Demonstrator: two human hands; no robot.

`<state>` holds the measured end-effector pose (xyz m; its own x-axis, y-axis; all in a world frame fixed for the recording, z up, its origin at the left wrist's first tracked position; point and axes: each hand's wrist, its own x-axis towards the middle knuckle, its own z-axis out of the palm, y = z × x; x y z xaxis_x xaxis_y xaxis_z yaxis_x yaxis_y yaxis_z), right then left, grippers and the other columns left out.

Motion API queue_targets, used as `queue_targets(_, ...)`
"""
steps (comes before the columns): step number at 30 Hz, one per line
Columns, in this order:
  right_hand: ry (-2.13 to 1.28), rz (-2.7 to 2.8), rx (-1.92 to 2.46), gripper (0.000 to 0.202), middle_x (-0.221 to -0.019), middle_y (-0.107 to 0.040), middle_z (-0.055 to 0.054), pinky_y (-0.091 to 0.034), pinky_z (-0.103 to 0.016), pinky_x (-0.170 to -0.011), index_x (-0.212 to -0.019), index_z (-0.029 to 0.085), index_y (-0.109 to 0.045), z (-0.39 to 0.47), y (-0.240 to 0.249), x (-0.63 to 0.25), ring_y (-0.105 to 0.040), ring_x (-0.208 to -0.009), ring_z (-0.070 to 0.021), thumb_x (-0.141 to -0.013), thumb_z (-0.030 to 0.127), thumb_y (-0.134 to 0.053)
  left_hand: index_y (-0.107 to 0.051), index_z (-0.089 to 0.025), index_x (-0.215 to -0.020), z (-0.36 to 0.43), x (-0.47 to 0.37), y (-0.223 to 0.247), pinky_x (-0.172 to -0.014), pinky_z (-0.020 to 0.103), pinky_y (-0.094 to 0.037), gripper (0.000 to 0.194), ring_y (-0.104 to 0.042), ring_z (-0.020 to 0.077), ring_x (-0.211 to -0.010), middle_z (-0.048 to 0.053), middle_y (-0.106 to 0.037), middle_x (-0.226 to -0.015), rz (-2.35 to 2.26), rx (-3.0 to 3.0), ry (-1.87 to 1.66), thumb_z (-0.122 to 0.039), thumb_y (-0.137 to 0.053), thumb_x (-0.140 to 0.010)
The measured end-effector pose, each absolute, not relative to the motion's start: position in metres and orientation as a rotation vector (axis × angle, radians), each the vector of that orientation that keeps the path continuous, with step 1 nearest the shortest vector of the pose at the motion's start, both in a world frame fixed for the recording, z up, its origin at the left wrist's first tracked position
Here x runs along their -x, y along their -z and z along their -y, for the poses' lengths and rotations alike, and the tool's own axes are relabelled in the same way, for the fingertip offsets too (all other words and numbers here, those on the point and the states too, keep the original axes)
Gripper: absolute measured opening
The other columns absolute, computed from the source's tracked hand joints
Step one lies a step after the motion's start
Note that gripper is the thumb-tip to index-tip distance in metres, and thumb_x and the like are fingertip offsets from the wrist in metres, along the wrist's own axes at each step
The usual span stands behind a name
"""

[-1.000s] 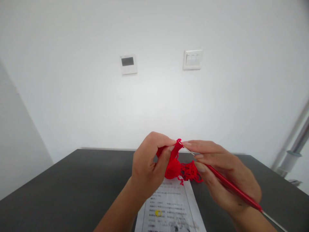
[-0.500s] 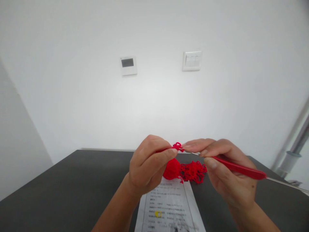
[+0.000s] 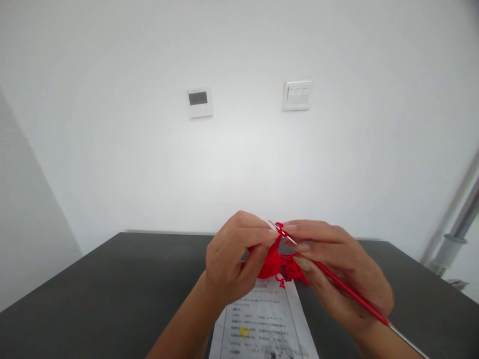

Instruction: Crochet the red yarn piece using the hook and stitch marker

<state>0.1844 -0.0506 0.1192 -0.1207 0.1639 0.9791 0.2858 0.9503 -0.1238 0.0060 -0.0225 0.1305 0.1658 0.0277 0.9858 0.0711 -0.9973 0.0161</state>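
My right hand is closed around the red handle of a crochet hook, which slants up and left. Its thin metal tip passes through a loop of red yarn and pokes out beyond it. My left hand pinches the small red yarn work just left of the loop, thumb bent below. Behind and under the fingers sits a ball of red yarn, partly hidden. A loose heap of red crocheted yarn lies beside it, partly covered by my right hand.
A printed sheet with a yellow mark lies on the dark table below my hands. On the white wall behind are a thermostat panel and a light switch. A grey pipe stands at the right.
The hook has turned steeper, and its tip has pushed through the yarn loop. My right hand has moved left and closer to my left hand, whose thumb has dropped lower.
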Motion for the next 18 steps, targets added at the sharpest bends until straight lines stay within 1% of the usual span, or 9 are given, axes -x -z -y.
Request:
queue_targets(2,0.051,1.635,0.412,0.028,-0.11,-0.08,-0.005,-0.068,-0.03,-0.075,-0.101,0.027,-0.073,0.051,-0.118,-0.181,-0.079,-0.094,-0.0211,-0.083,0.004,-0.073,-0.069,-0.021,-0.101,0.024,-0.009,-0.128,-0.071,0.027,-0.056,0.024,-0.069,0.015,-0.079,0.004,-0.074,-0.087,0.21,2.442,2.142,-0.004,-0.068,-0.086)
queue_targets(5,-0.243,1.541,0.39,0.022,-0.107,-0.08,-0.004,-0.067,-0.025,-0.066,-0.099,0.026,-0.074,0.048,-0.116,-0.179,-0.079,-0.075,-0.0156,-0.09,0.007,-0.069,-0.071,-0.02,-0.088,0.027,-0.009,-0.13,-0.072,0.026,-0.054,0.004,-0.067,0.0147,-0.077,0.003,-0.073,-0.082,0.512,2.571,2.35,-0.02,-0.069,-0.091)
queue_targets(7,-0.472,1.494,0.356,0.015,-0.105,-0.081,-0.002,-0.067,-0.023,-0.064,-0.096,0.024,-0.073,0.043,-0.117,-0.18,-0.078,-0.066,-0.013,-0.093,0.011,-0.068,-0.071,-0.02,-0.081,0.026,-0.007,-0.134,-0.072,0.026,-0.052,0.02,-0.065,0.0138,-0.074,0.002,-0.071,-0.079,0.714,2.605,2.566,-0.031,-0.063,-0.096)
queue_targets(8,-0.567,1.478,0.345,0.012,-0.105,-0.081,-0.002,-0.067,-0.024,-0.065,-0.095,0.024,-0.073,0.041,-0.118,-0.181,-0.078,-0.067,-0.013,-0.094,0.013,-0.068,-0.071,-0.02,-0.083,0.026,-0.007,-0.137,-0.072,0.025,-0.052,0.02,-0.064,0.0132,-0.075,0.002,-0.072,-0.081,0.815,2.636,2.672,-0.034,-0.064,-0.096)
queue_targets(10,-0.691,1.452,0.321,0.006,-0.103,-0.082,-0.003,-0.067,-0.024,-0.066,-0.093,0.023,-0.074,0.037,-0.118,-0.183,-0.078,-0.068,-0.0128,-0.094,0.019,-0.071,-0.071,-0.019,-0.09,0.023,-0.007,-0.14,-0.07,0.023,-0.051,0.015,-0.065,0.0125,-0.075,0.002,-0.073,-0.086,0.997,2.864,2.779,-0.033,-0.075,-0.087)
queue_targets(12,-0.781,1.409,0.325,0.003,-0.102,-0.082,-0.002,-0.065,-0.022,-0.066,-0.09,0.023,-0.075,0.034,-0.118,-0.184,-0.077,-0.068,-0.0117,-0.092,0.023,-0.074,-0.07,-0.018,-0.094,0.02,-0.007,-0.142,-0.067,0.023,-0.05,0.025,-0.065,0.0124,-0.072,0.003,-0.074,-0.086,1.117,3.192,2.728,-0.032,-0.084,-0.077)
queue_targets(14,-0.87,1.368,0.341,0.003,-0.1,-0.082,-0.001,-0.063,-0.021,-0.065,-0.088,0.024,-0.076,0.033,-0.118,-0.185,-0.075,-0.067,-0.0104,-0.091,0.025,-0.076,-0.069,-0.016,-0.091,0.017,-0.006,-0.142,-0.065,0.023,-0.048,0.033,-0.064,0.0123,-0.068,0.002,-0.073,-0.081,1.158,3.397,2.642,-0.032,-0.089,-0.07)
queue_targets(16,-0.953,1.351,0.333,0.004,-0.1,-0.081,0.0,-0.062,-0.021,-0.066,-0.087,0.024,-0.076,0.033,-0.119,-0.185,-0.074,-0.067,-0.0098,-0.09,0.027,-0.077,-0.069,-0.016,-0.086,0.014,-0.004,-0.141,-0.063,0.023,-0.045,0.034,-0.061,0.0114,-0.064,0.001,-0.071,-0.075,1.211,3.425,2.578,-0.032,-0.091,-0.066)
queue_targets(18,-1.013,1.336,0.296,0.005,-0.1,-0.082,-0.001,-0.061,-0.02,-0.066,-0.087,0.025,-0.077,0.033,-0.12,-0.186,-0.073,-0.066,-0.0089,-0.09,0.029,-0.077,-0.07,-0.014,-0.08,0.012,-0.002,-0.141,-0.06,0.023,-0.041,0.028,-0.056,0.0101,-0.06,0.0,-0.067,-0.069,1.308,3.382,2.47,-0.033,-0.088,-0.069)
